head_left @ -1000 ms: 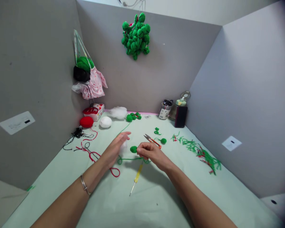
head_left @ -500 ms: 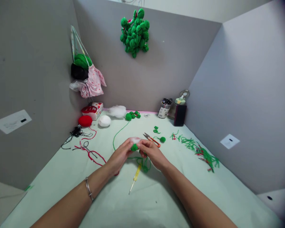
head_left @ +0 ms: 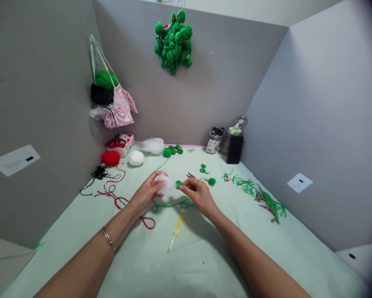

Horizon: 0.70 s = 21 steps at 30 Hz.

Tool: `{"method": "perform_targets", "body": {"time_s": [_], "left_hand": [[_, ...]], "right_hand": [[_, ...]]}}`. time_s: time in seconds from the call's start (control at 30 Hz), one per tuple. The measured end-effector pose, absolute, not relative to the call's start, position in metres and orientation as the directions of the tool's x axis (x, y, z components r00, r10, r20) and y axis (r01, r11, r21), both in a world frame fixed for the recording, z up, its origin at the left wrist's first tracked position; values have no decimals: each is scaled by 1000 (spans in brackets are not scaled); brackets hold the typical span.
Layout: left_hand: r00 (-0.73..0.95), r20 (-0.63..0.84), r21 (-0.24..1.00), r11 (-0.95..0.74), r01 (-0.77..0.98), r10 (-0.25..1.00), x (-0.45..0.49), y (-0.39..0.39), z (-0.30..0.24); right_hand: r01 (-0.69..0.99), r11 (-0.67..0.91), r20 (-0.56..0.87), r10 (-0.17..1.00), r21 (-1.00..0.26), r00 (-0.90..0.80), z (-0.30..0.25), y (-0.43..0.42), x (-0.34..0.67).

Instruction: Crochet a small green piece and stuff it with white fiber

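Note:
My left hand (head_left: 146, 191) is closed around a tuft of white stuffing (head_left: 164, 184), which bulges out past the fingertips. Just to its right, my right hand (head_left: 198, 194) pinches a small green crocheted piece (head_left: 178, 184) between thumb and fingers. Wisps of the stuffing reach toward that piece. Green yarn (head_left: 170, 205) runs loosely across the table below both hands. A yellow-handled crochet hook (head_left: 178, 223) lies on the cloth nearer to me. Scissors (head_left: 190, 176) lie behind my right hand, which hides their handles.
A red yarn ball (head_left: 111, 158), a white yarn ball (head_left: 136, 158) and more stuffing (head_left: 152, 145) stand at the back left. Green yarn scraps (head_left: 260, 196) lie on the right. A phone (head_left: 234, 150) leans at the back right. Green crocheted pieces (head_left: 174, 43) hang above.
My hands have moved apart. The left has drawn the white stuffing away to the left, while the right keeps the green piece. The red yarn loop beside my left wrist now shows more fully.

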<state>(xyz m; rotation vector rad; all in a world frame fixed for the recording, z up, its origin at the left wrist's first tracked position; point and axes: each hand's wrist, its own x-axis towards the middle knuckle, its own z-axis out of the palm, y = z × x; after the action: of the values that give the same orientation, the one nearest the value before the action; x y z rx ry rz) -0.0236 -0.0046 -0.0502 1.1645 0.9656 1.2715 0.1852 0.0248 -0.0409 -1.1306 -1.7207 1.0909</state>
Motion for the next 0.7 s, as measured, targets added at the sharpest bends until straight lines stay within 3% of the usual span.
{"method": "perform_targets", "body": {"time_s": [0.23,0.5,0.7], "left_hand": [[236,66,995,-45,-93,970,-6,-12,-47],[87,168,978,-177,108,982,-4,-14,-55],[118,241,917,-266,297,963,-8,-12,-58]], "right_hand": [[426,304,184,936,-852,-301,-47,22,185],[528,388,145,885,-755,-442,-52,18,182],[607,419,124,876,-676,-467,-47,14,180]]}}
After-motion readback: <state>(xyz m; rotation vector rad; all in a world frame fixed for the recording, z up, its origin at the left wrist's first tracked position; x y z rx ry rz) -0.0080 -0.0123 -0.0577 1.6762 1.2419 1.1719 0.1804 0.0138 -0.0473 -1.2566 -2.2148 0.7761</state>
